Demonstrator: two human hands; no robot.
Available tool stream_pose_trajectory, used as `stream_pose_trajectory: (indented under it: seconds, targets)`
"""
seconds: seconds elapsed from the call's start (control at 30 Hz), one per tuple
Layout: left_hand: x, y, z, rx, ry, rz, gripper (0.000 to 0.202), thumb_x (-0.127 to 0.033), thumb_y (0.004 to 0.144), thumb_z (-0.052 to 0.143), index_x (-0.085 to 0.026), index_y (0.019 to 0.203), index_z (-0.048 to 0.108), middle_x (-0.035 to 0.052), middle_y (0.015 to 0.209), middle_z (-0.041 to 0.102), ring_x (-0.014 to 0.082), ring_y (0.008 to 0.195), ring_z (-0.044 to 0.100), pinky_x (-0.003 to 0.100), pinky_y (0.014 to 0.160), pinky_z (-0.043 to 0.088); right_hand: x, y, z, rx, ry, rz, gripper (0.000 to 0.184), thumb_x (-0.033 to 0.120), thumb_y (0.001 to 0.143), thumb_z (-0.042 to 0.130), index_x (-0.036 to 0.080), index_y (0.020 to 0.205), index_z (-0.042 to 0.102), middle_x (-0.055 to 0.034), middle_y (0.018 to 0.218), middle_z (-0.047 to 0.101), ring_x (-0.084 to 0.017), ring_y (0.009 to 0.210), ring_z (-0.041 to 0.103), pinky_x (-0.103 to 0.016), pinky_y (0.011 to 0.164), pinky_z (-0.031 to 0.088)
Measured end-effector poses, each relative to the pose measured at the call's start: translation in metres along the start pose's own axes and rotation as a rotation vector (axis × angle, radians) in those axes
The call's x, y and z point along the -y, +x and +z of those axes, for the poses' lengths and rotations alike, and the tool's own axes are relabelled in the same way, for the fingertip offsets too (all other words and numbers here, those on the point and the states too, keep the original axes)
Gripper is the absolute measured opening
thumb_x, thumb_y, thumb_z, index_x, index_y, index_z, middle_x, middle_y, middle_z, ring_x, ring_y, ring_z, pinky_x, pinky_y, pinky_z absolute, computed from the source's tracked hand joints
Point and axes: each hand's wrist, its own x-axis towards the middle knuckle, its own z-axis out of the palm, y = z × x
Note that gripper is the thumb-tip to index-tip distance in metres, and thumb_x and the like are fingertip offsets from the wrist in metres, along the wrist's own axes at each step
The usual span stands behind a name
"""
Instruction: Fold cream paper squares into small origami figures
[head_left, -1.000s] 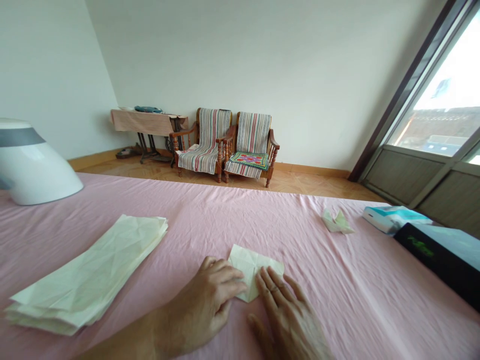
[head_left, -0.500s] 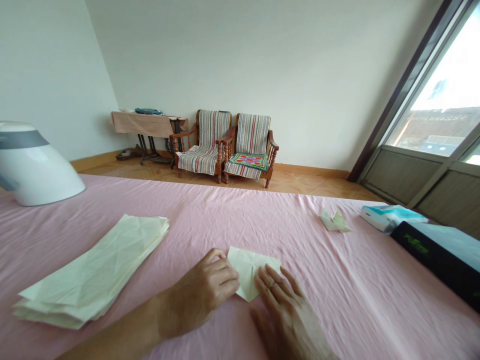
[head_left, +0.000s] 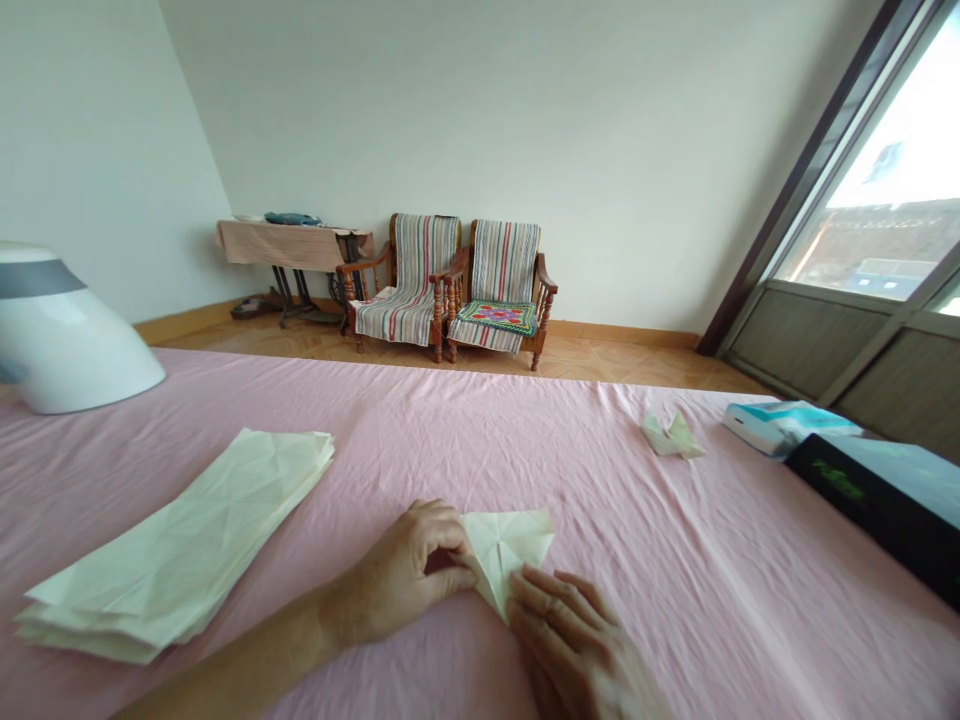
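Note:
A small creased piece of folded paper [head_left: 510, 540], pale yellow-green, lies on the pink cloth in front of me, its lower end narrowing to a point. My left hand [head_left: 420, 560] pinches its left edge between thumb and fingers. Stretched fingers of my right hand [head_left: 570, 630] lie flat over its lower right side, pressing it to the cloth. To the left rests a stack of creased paper sheets [head_left: 187, 540] of the same colour. A folded paper shape [head_left: 673, 436] with raised points sits farther off to the right.
The pink cloth [head_left: 420, 430] covers the surface. A white kettle-like vessel [head_left: 82, 350] stands at the far left. At right are a blue-and-white packet [head_left: 780, 425] and a black box [head_left: 862, 495]. Two wooden armchairs [head_left: 495, 290] and a cloth-covered sewing table [head_left: 292, 245] stand beyond.
The paper has turned and narrowed to a sharper point at its near end. My left hand now pinches its left edge, and my right hand has slid slightly nearer to me.

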Motion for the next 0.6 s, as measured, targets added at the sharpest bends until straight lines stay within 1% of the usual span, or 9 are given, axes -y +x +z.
stream_pose_trajectory:
  seconds: [0.1,0.27,0.33,0.4,0.53,0.6]
  targets:
    - [0.001,0.001,0.003,-0.028,-0.003,-0.087,0.015,-0.014,0.078,0.069,-0.016,0.067,0.06,-0.0028,0.07,0.056,0.0141,0.073,0.054,0.025,0.07,0.038,0.001,0.0,0.003,-0.055,0.044,0.021,0.029,0.006,0.086,0.044,0.017,0.105,0.064,-0.0064,0.102,0.072,-0.019,0.097,0.067,-0.03,0.084,0.054]
    - [-0.004,0.004,0.005,-0.049,0.027,-0.126,0.015,-0.009,0.074,0.066,-0.016,0.065,0.057,-0.0037,0.068,0.053,0.0138,0.07,0.052,0.025,0.07,0.037,0.0,0.002,0.003,-0.074,0.065,0.036,0.028,0.005,0.084,0.046,0.016,0.102,0.065,-0.0073,0.098,0.072,-0.019,0.092,0.068,-0.031,0.081,0.056]
    - [-0.005,0.004,0.005,-0.052,0.018,-0.135,0.011,-0.009,0.073,0.066,-0.017,0.07,0.06,-0.0034,0.07,0.055,0.0146,0.072,0.053,0.025,0.072,0.037,0.0,0.003,0.002,-0.083,0.072,0.042,0.028,0.004,0.083,0.046,0.017,0.101,0.065,-0.0072,0.096,0.072,-0.019,0.091,0.068,-0.031,0.081,0.056]
    - [-0.006,0.004,0.006,-0.052,-0.005,-0.142,0.013,-0.007,0.071,0.066,-0.018,0.078,0.063,-0.0029,0.075,0.058,0.0156,0.076,0.054,0.027,0.074,0.038,0.0,0.004,0.001,-0.086,0.082,0.045,0.028,0.004,0.083,0.046,0.017,0.101,0.065,-0.0073,0.095,0.072,-0.018,0.09,0.068,-0.031,0.081,0.056]
    - [-0.002,0.002,0.01,-0.097,-0.04,-0.17,0.033,-0.006,0.068,0.066,-0.021,0.098,0.064,-0.0012,0.084,0.061,0.0175,0.082,0.056,0.029,0.079,0.042,0.0,0.004,0.001,-0.086,0.106,0.049,0.029,0.005,0.084,0.046,0.017,0.102,0.065,-0.0079,0.096,0.072,-0.019,0.091,0.068,-0.031,0.08,0.056]
    - [0.0,0.001,0.013,-0.122,-0.049,-0.173,0.04,-0.005,0.068,0.065,-0.022,0.104,0.063,-0.0006,0.087,0.06,0.0179,0.084,0.056,0.03,0.081,0.043,-0.001,0.003,0.001,-0.088,0.108,0.052,0.029,0.004,0.083,0.046,0.017,0.101,0.065,-0.0082,0.096,0.072,-0.02,0.091,0.068,-0.031,0.079,0.056]
